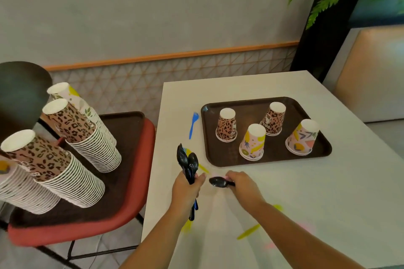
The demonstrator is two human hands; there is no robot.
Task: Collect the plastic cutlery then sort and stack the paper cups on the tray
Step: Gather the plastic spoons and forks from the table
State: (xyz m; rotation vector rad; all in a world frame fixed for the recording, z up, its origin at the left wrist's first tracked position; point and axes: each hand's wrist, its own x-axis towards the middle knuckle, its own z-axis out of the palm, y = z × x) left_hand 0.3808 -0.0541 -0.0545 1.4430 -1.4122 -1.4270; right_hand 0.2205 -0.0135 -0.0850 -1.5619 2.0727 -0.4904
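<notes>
Left hand [187, 183] grips a spoon bundle [187, 162]; right hand [241, 183] pinches one black spoon [217, 181] near the desk's [328, 192] left edge; five cups on the tray [323, 150].

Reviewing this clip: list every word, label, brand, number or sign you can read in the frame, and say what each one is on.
No text can be read anywhere in this frame.
Leopard-print cup on the tray: a small pale mark near its rim, too blurred to read.
Second leopard-print cup: a similar pale mark, unreadable.
Stacked cups on the chair: patterns only, no legible print.
Cutlery, table, wall: no lettering visible.
</notes>
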